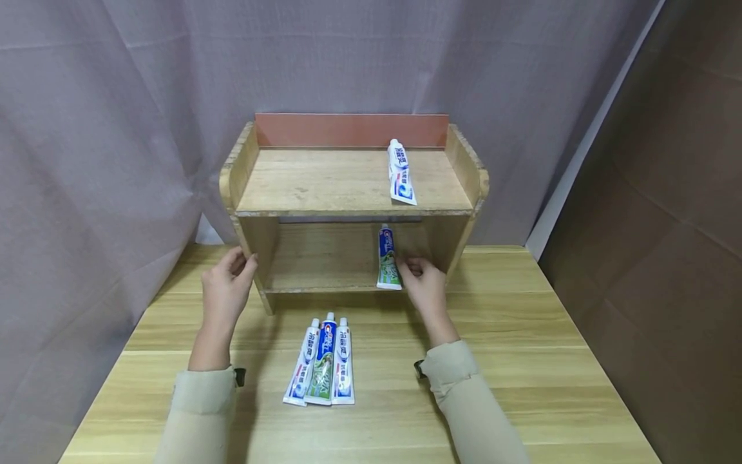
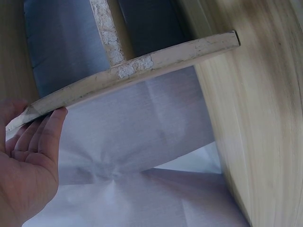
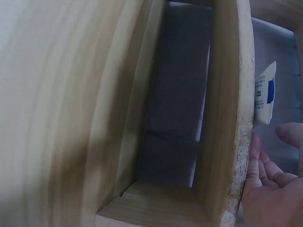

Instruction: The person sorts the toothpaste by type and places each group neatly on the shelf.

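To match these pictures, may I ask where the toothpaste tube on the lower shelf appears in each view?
Head: the toothpaste tube, just right of centre, beside the right hand.
Left wrist: not in it.
Right wrist: right side, above the hand.
Shared landmark: the wooden shelf unit.

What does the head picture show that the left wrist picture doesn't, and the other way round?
Only the head view shows the toothpaste tubes and the right grip.

Only the left wrist view shows the palm side of the left grip, close up, touching the side board.

Both show the left grip, the wooden shelf, the table and the curtain.
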A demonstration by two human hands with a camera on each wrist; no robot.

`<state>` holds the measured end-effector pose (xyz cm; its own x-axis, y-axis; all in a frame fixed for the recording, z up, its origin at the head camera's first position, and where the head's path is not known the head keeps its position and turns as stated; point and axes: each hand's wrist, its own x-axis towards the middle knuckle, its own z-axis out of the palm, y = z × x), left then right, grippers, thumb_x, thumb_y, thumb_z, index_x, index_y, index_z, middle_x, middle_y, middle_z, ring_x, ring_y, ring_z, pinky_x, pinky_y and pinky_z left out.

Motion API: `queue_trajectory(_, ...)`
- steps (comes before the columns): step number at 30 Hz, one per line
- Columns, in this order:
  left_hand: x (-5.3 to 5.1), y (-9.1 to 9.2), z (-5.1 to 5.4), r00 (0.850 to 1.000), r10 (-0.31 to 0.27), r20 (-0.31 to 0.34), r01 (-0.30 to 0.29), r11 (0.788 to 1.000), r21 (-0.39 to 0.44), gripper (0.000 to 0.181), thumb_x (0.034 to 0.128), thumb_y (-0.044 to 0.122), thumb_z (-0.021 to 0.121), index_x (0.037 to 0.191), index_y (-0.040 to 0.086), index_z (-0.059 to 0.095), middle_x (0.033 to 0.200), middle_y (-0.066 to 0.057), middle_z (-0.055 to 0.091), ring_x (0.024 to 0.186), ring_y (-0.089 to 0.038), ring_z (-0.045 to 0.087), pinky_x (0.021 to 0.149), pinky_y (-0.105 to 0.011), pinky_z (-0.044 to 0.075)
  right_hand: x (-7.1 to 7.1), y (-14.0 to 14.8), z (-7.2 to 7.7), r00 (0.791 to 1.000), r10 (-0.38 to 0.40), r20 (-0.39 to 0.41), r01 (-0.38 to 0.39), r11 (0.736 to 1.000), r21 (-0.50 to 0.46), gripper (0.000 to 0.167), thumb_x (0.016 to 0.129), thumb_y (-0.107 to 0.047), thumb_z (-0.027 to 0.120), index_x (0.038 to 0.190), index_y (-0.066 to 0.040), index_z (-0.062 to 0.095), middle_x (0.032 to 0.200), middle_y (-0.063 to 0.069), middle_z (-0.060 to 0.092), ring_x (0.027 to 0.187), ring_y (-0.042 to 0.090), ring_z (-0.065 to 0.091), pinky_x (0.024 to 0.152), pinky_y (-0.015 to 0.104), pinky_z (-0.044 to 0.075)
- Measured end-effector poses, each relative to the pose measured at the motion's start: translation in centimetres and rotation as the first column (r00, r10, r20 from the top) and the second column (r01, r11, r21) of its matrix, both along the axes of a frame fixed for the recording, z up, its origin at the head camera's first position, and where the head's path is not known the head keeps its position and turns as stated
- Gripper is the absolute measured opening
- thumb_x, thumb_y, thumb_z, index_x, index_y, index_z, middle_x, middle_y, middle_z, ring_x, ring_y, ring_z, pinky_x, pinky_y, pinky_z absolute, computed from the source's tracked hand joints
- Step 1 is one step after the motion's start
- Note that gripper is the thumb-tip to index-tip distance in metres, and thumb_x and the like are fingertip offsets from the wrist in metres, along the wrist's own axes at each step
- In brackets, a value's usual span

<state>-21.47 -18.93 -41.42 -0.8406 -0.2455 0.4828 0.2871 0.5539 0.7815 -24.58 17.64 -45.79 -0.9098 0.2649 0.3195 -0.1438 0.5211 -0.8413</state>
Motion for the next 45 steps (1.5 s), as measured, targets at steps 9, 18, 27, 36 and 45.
queue_trajectory(9,-0.1,0.0,0.0,1.0,0.007,-0.013,-0.008,1.0,-0.007,0.026,0.0969,0.02,0.067,0.114,0.001,0.072,0.107,-0.02,0.073,0.1,-0.032,0.072,0.085,-0.038,0.059,1.1,-0.3,-0.3,1.0,-0.005,-0.022,0.004,0.998,-0.061,0.034,0.093,-0.033,0.073,0.102,0.0,0.072,0.094,0.016,0.074,0.086,0.028,0.072,0.079,0.037,0.063)
queue_trajectory(18,0.0,0.1,-0.1,1.0,0.012,-0.005,-0.012,1.0,-0.007,0.027,0.0966,0.02,0.067,0.115,0.002,0.072,0.108,-0.021,0.072,0.101,-0.032,0.072,0.086,-0.038,0.059,2.1,-0.3,-1.3,0.994,-0.02,-0.108,0.006,0.992,-0.128,0.025,0.092,-0.023,0.074,0.098,0.001,0.072,0.089,0.015,0.075,0.079,0.024,0.071,0.082,0.034,0.06)
queue_trajectory(27,0.0,0.1,-0.1,1.0,0.013,-0.022,-0.013,1.0,-0.013,0.027,0.0971,0.02,0.066,0.114,0.0,0.072,0.106,-0.021,0.073,0.1,-0.033,0.072,0.084,-0.04,0.06,3.4,-0.2,-2.0,0.984,0.022,-0.174,-0.055,0.981,-0.185,0.018,0.093,-0.017,0.073,0.097,0.001,0.073,0.086,0.014,0.074,0.072,0.014,0.068,0.066,0.018,0.059)
queue_trajectory(36,-0.1,0.0,-0.1,1.0,0.01,-0.012,-0.01,1.0,-0.005,0.026,0.0968,0.02,0.067,0.114,0.001,0.072,0.107,-0.021,0.073,0.1,-0.033,0.073,0.085,-0.04,0.06,4.6,-0.8,-1.8,0.991,0.058,-0.122,-0.087,0.966,-0.242,0.02,0.095,-0.021,0.072,0.098,-0.001,0.073,0.085,0.013,0.074,0.075,0.025,0.071,0.068,0.018,0.059)
queue_trajectory(45,0.0,0.1,-0.2,1.0,0.003,-0.026,-0.003,1.0,-0.006,0.025,0.0965,0.018,0.067,0.114,0.0,0.072,0.108,-0.021,0.072,0.1,-0.032,0.073,0.084,-0.035,0.059,6.2,-1.6,-2.5,0.991,0.11,-0.081,-0.129,0.944,-0.303,0.018,0.095,-0.019,0.072,0.098,-0.002,0.072,0.087,0.014,0.073,0.083,0.042,0.069,0.071,0.021,0.06)
